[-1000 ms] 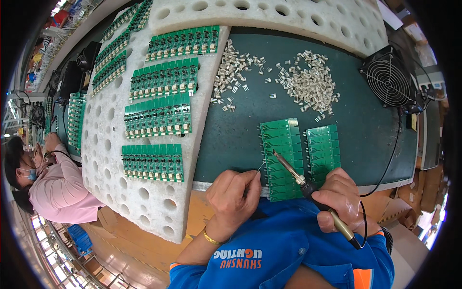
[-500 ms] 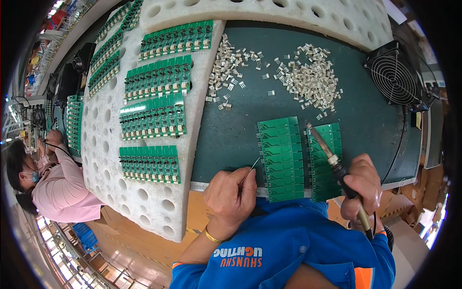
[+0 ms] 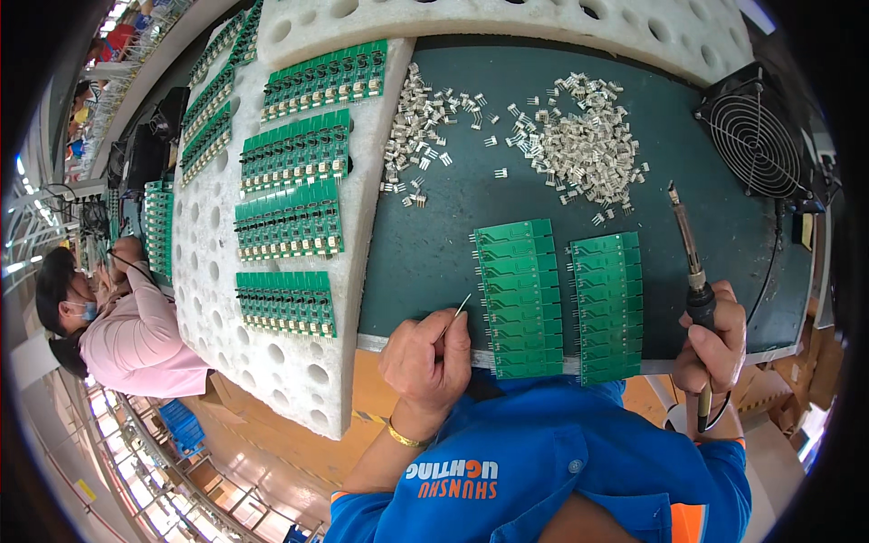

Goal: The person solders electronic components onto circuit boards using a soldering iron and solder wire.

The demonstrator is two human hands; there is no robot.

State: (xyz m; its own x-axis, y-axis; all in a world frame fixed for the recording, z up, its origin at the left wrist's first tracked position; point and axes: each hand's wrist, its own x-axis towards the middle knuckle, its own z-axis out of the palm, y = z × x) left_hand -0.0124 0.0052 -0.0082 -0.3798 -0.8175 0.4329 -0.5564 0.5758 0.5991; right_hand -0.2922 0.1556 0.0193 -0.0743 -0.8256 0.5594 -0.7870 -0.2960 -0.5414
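My left hand (image 3: 425, 357) is closed around a thin solder wire (image 3: 460, 307), whose end points up beside a green circuit board panel (image 3: 520, 299). A second panel (image 3: 606, 308) lies to its right. Both show bare trace sides, with pins along their left edges. My right hand (image 3: 713, 348) grips a soldering iron (image 3: 688, 240), held nearly upright to the right of the panels, its tip away from both. Small white pin connectors form a large pile (image 3: 584, 140) and a looser scatter (image 3: 421, 118) higher on the dark green mat (image 3: 407, 271).
A white holed foam slab (image 3: 204, 290) at left carries several populated boards (image 3: 285, 303); another slab (image 3: 498, 18) lies along the back. A black fan (image 3: 753, 136) with a cable stands at the right. A co-worker in pink (image 3: 136, 344) works at far left, near blue crates (image 3: 186, 425).
My right hand has moved right, lifting the iron off the left panel to a more upright position beside the right one. My left hand has shifted slightly left with the wire.
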